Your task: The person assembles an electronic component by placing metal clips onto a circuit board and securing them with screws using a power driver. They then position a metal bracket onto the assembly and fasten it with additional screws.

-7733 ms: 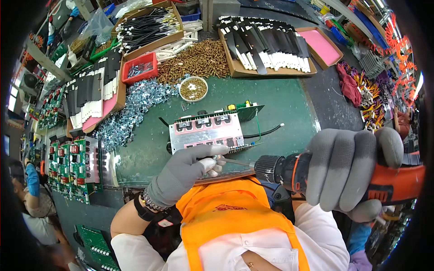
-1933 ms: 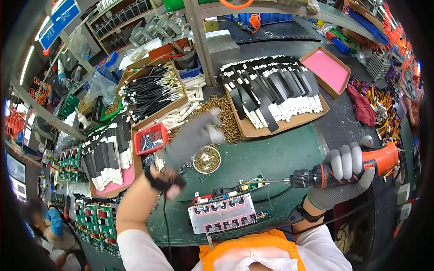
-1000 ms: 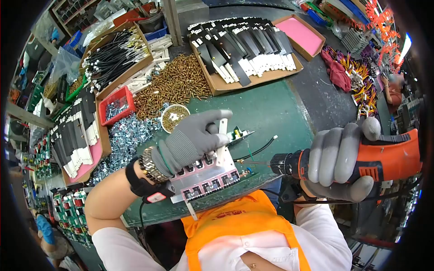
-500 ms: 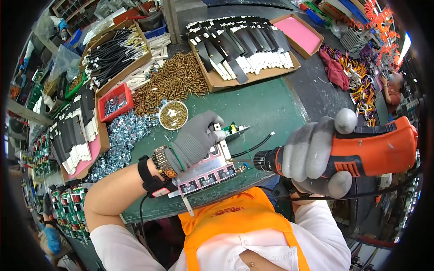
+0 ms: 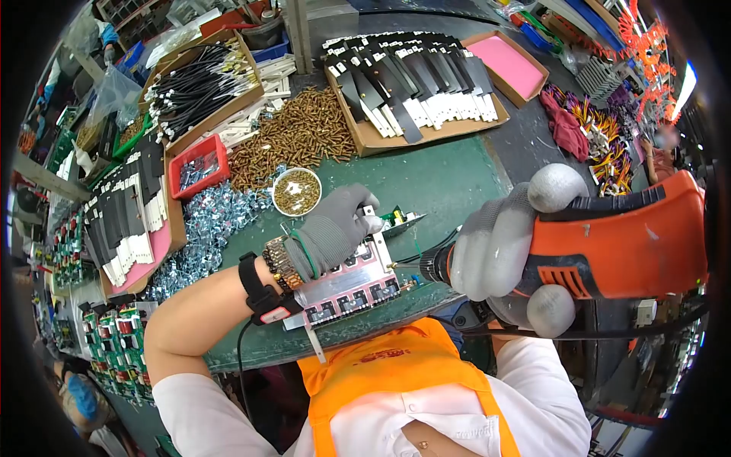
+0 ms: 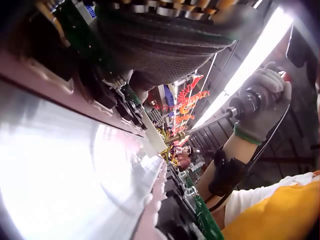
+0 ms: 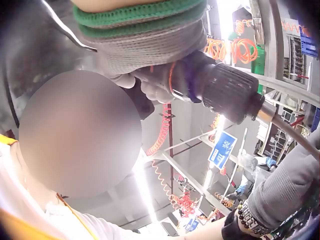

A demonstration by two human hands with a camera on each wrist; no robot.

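Note:
My right hand [image 5: 495,251] grips an orange and black power drill [image 5: 620,247]. In the left wrist view its long bit [image 6: 212,121] meets a brass-coloured screw [image 6: 175,137] at a white strip [image 6: 154,132]. My left hand [image 5: 335,228], gloved in grey like the right, pinches that strip by its upper end. The strip stands across the right end of a silver metal plate [image 5: 346,286] with black components along both long sides. A second pale strip [image 5: 314,343] juts from the plate's left end. Behind the plate, a green circuit board [image 5: 397,221] is partly hidden.
A round dish [image 5: 297,192] of small screws stands behind my left hand. Beyond lie a brass-coloured heap of screws [image 5: 304,129], silver clips [image 5: 209,221], a red bin [image 5: 198,166] and a cardboard box [image 5: 422,133] of black and white strips. A black cable [image 5: 609,331] trails below the drill.
My left hand, earlier at the bit's tip, reached toward the parts behind, then brought a white strip to the plate's right end. The drill has come left, its bit to the strip.

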